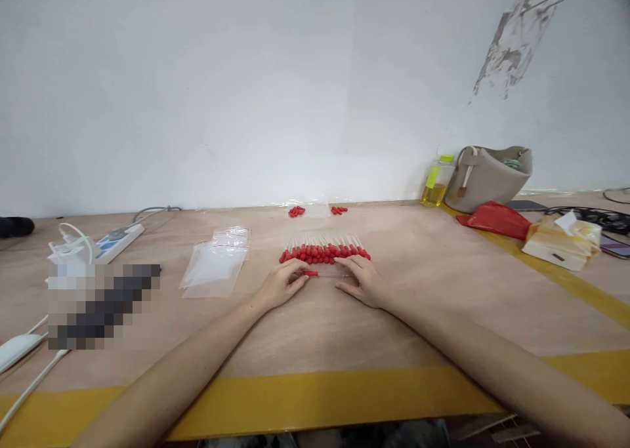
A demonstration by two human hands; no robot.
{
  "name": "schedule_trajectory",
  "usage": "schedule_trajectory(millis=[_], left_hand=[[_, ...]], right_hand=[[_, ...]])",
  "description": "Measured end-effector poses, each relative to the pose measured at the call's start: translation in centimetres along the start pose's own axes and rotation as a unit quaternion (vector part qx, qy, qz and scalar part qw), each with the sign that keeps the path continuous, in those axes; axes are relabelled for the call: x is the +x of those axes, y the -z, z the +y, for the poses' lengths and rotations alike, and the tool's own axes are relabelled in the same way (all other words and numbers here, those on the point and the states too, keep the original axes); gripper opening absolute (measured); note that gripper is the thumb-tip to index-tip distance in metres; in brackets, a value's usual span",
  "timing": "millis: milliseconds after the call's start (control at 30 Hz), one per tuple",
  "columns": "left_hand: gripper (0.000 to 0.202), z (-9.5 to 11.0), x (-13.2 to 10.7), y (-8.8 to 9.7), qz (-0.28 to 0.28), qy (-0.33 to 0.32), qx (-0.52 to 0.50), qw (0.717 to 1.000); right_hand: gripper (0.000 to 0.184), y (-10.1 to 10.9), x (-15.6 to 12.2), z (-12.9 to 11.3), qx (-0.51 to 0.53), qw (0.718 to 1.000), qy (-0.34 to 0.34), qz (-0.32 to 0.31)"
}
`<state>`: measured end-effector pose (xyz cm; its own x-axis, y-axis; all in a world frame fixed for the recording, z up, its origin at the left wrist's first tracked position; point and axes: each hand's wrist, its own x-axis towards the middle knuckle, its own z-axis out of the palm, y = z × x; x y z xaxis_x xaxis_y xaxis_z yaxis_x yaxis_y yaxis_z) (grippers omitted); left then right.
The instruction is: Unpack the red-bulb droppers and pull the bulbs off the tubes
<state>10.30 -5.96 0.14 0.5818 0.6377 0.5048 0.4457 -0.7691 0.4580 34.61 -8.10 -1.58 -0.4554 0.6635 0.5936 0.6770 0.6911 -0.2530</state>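
My left hand [284,284] is closed, with thumb and fingertips on the red end of a thin clear stick [312,273] that lies crosswise just above the table. My right hand [363,281] has its fingers and thumb apart around the stick's clear far end; whether they touch it is hard to see. Right behind both hands lies a row of similar red-tipped clear sticks [322,254], piled side by side with red ends toward me. Farther back, near the wall, are two small groups of red pieces [296,211] beside a clear plastic bag [316,210].
Clear zip bags [216,264] lie left of my hands. Farther left are a power strip [119,243], white cables and a blurred dark object [105,307]. On the right stand a bottle [437,180] and a grey bag [487,178], with a red pouch [495,220] and a paper package [562,240].
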Motion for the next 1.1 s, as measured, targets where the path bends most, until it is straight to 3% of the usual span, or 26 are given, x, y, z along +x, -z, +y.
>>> schedule_trajectory(millis=[133,267,400,567,1100], left_hand=[[0.017,0.1,0.0,0.0,0.002,-0.010,0.005,1.000],[0.020,0.1,0.0,-0.4,0.016,-0.021,0.015,1.000],[0.036,0.5,0.3,-1.0,0.016,-0.026,0.031,0.999],[0.025,0.4,0.3,-1.5,0.006,-0.046,0.055,0.997],[0.028,-0.2,0.0,-0.4,-0.056,0.003,0.051,0.997]], right_hand=[[0.044,-1.0,1.0,-0.5,-0.031,0.999,0.015,-0.020],[0.023,-1.8,1.5,-0.8,-0.034,0.999,0.006,-0.014],[0.022,-1.9,1.3,-1.1,-0.010,1.000,-0.013,-0.004],[0.022,-2.1,1.2,-1.5,0.012,1.000,-0.002,-0.021],[0.023,-2.4,0.8,-1.0,0.007,1.000,0.001,-0.029]])
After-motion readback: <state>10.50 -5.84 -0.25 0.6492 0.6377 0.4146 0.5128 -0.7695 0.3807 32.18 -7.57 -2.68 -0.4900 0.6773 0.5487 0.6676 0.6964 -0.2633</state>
